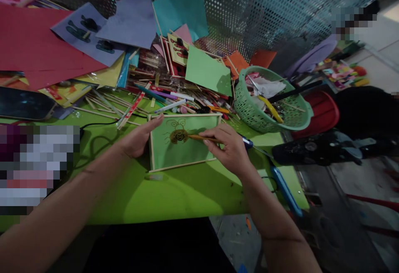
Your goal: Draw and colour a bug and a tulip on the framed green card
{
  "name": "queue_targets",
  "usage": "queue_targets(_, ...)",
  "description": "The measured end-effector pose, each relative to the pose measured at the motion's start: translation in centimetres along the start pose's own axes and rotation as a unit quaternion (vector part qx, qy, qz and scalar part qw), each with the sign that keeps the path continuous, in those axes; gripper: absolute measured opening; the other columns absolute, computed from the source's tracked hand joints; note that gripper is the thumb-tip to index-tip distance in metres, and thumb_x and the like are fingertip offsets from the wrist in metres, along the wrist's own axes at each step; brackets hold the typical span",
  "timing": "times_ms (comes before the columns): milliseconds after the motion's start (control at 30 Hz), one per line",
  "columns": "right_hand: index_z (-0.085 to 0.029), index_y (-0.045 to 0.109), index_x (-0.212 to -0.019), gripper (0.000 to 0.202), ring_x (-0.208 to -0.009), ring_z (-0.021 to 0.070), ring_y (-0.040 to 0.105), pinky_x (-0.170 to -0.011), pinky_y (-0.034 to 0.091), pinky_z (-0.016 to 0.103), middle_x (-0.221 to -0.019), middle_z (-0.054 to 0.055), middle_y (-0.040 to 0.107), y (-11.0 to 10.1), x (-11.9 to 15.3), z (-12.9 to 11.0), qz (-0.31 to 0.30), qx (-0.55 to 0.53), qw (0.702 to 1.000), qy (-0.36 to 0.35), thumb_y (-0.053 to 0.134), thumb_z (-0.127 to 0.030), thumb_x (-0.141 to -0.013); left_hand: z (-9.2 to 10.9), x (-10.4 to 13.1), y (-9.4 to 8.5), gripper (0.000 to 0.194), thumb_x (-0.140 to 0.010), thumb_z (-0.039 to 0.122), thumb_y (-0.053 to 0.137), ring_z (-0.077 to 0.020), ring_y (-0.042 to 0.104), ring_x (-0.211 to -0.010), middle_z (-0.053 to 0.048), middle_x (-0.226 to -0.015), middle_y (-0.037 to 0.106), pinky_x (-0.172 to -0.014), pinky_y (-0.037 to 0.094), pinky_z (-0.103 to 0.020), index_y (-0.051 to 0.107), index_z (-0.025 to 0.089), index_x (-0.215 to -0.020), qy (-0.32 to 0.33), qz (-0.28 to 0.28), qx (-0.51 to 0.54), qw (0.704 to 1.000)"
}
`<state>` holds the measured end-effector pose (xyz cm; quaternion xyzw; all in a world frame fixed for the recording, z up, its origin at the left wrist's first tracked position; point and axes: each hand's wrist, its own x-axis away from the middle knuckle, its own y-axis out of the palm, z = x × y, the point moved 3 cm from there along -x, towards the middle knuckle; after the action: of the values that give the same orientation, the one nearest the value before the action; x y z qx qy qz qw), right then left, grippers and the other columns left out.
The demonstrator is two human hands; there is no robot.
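Observation:
A green sheet in a pale stick frame [199, 154] lies on the green table, with a brown bug-like drawing [178, 136] on it. My left hand [137, 140] grips the frame's left side, thumb on the upper left corner. In my right hand [229, 146] is a slim orange-brown pen [204, 137], pinched between thumb and fingers. The pen's tip is at the right edge of the drawn body; whether it touches is hard to tell. A small pale cap-like piece [155, 177] rests just below the frame.
Behind the frame are loose sticks, pens [171, 106] and coloured sheets [208, 71]. A green basket [249, 115] with scraps and tools stands at the back right. A blue-handled cutter [286, 192] lies at the right edge, a phone [23, 103] at the left.

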<state>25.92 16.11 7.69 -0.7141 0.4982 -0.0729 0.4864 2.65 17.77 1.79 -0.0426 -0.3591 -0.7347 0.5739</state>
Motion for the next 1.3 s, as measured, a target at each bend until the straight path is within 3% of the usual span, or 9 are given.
queue_targets(100, -0.025, 0.071, -0.104, 0.016, -0.085, 0.0195, 0.061, -0.076, 0.049, 0.034, -0.088, 0.002, 0.070, -0.5, 0.1, 0.0, 0.017, -0.042, 0.999, 0.016, 0.062, -0.021, -0.092, 0.1, 0.0, -0.1, 0.051, -0.084, 0.055, 0.063, -0.0355, 0.071, -0.109, -0.016, -0.107, 0.078, -0.098, 0.055, -0.049, 0.069, 0.015, -0.115, -0.007, 0.015, 0.000, 1.000)
queue_targets(267, -0.026, 0.071, -0.106, 0.016, -0.086, 0.0188, 0.063, -0.075, 0.049, 0.033, -0.094, 0.003, 0.070, -1.2, 0.3, 0.3, 0.064, -0.110, 0.990, 0.060, 0.065, -0.025, -0.091, -0.1, -0.1, -0.3, 0.056, -0.081, 0.060, 0.064, -0.0361, 0.072, -0.107, -0.016, -0.106, 0.078, -0.095, 0.057, -0.048, 0.070, 0.017, -0.116, 0.007, -0.019, 0.011, 1.000)
queue_targets(467, -0.026, 0.072, -0.105, 0.016, -0.085, 0.0186, 0.062, -0.073, 0.048, 0.032, -0.091, 0.002, 0.068, -0.9, 0.2, -0.1, 0.067, -0.096, 0.992, 0.053, 0.064, -0.024, -0.091, -0.2, -0.4, -0.4, 0.063, -0.080, 0.064, 0.063, -0.0363, 0.069, -0.112, -0.014, -0.108, 0.078, -0.101, 0.054, -0.050, 0.066, 0.017, -0.123, 0.038, -0.030, 0.019, 0.999)
queue_targets(667, -0.026, 0.072, -0.106, 0.017, -0.085, 0.0178, 0.062, -0.073, 0.048, 0.032, -0.093, 0.002, 0.067, -0.9, 0.3, -0.1, 0.086, -0.117, 0.988, 0.062, 0.065, -0.024, -0.091, 0.3, 0.0, 0.0, 0.066, -0.082, 0.060, 0.064, -0.0332, 0.070, -0.112, -0.013, -0.103, 0.080, -0.108, 0.047, -0.046, 0.059, 0.013, -0.127, 0.050, -0.003, 0.046, 0.998)
queue_targets(800, -0.026, 0.072, -0.106, 0.017, -0.086, 0.0185, 0.063, -0.076, 0.050, 0.035, -0.094, 0.002, 0.068, -0.8, 0.4, 0.1, 0.097, -0.119, 0.986, 0.067, 0.065, -0.025, -0.091, 0.3, 0.1, -0.1, 0.061, -0.079, 0.055, 0.068, -0.0343, 0.071, -0.110, -0.014, -0.098, 0.080, -0.108, 0.046, -0.049, 0.063, 0.011, -0.121, 0.056, -0.014, 0.061, 0.996)
queue_targets(967, -0.025, 0.072, -0.105, 0.017, -0.089, 0.0190, 0.064, -0.078, 0.051, 0.036, -0.095, 0.002, 0.068, -0.9, 0.4, 0.3, 0.110, -0.128, 0.983, 0.065, 0.065, -0.026, -0.090, 0.3, -0.2, -0.8, 0.051, -0.072, 0.048, 0.072, -0.0349, 0.074, -0.101, -0.013, -0.090, 0.081, -0.106, 0.047, -0.051, 0.070, 0.010, -0.106, 0.035, 0.009, 0.046, 0.998)
queue_targets(1100, -0.026, 0.072, -0.105, 0.017, -0.090, 0.0187, 0.063, -0.080, 0.051, 0.036, -0.096, 0.002, 0.068, -0.9, 0.4, 0.3, 0.117, -0.130, 0.983, 0.063, 0.065, -0.024, -0.091, 0.6, 0.0, -0.9, 0.042, -0.075, 0.043, 0.070, -0.0303, 0.075, -0.091, -0.009, -0.089, 0.081, -0.106, 0.047, -0.050, 0.072, 0.010, -0.102, 0.025, 0.019, 0.052, 0.998)
queue_targets(1300, -0.027, 0.072, -0.104, 0.015, -0.090, 0.0209, 0.064, -0.080, 0.052, 0.038, -0.095, 0.003, 0.070, -0.3, 0.6, -0.3, 0.105, -0.090, 0.989, 0.049, 0.064, -0.025, -0.091, 1.0, 0.7, -0.3, 0.041, -0.078, 0.043, 0.068, -0.0373, 0.068, -0.112, -0.010, -0.091, 0.081, -0.107, 0.046, -0.052, 0.072, 0.009, -0.100, 0.050, 0.022, 0.053, 0.997)
